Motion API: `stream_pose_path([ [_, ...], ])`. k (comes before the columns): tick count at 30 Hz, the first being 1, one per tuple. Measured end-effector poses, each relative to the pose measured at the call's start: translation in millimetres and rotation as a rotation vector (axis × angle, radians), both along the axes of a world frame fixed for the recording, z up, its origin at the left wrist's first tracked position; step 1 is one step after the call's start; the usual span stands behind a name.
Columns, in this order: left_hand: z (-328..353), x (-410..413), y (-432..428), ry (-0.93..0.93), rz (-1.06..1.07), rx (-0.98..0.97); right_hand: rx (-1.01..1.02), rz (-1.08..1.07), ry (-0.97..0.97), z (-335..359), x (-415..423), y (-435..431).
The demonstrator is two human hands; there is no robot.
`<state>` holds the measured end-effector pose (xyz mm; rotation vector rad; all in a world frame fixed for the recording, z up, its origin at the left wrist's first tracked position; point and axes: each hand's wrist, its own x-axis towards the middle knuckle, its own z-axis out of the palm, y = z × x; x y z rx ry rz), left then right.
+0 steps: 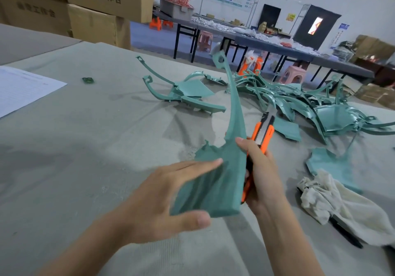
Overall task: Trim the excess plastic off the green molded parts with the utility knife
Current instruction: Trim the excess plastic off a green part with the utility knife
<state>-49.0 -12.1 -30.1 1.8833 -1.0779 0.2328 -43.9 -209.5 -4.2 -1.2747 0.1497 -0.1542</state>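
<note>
I hold a green molded part (215,181) above the table, its flat wide end toward me and its long curved arm rising away. My left hand (162,203) pinches the flat end, fingers along the top face and thumb under the near edge. My right hand (260,168) grips the orange utility knife (261,134) against the part's right edge, blade end pointing away from me. Another green part (188,93) lies alone at the table's middle. A tangled pile of green parts (310,104) lies on the right.
A crumpled white cloth (342,207) lies at the right, over a black pen. A sheet of paper (21,87) sits at the left, a small green scrap (88,80) near it. The grey cloth-covered table (85,147) fills the foreground. Cardboard boxes (85,4) stand behind.
</note>
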Motion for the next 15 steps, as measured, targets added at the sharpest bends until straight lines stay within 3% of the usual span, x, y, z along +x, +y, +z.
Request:
stream_pose_path([
  [2, 2, 1, -4, 0.136, 0.029, -0.157, -0.009, 0.002, 0.017, 2, -2, 2],
  [6, 2, 8, -13, 0.239, 0.385, -0.28, -0.018, 0.073, -0.04, 7, -10, 19],
  [8, 3, 11, -13, 0.234, 0.419, -0.274, -0.012, 0.126, -0.097, 11, -15, 30],
  [12, 14, 11, -14, 0.004, 0.433, -0.27, 0.039, 0.252, -0.148, 14, -23, 50],
  [13, 15, 10, -15, 0.009, 0.413, -0.315, 0.04, 0.292, -0.172, 15, -24, 54],
  [15, 15, 12, -15, 0.22, 0.297, -0.48, 0.043, 0.381, -0.239, 15, -25, 58],
])
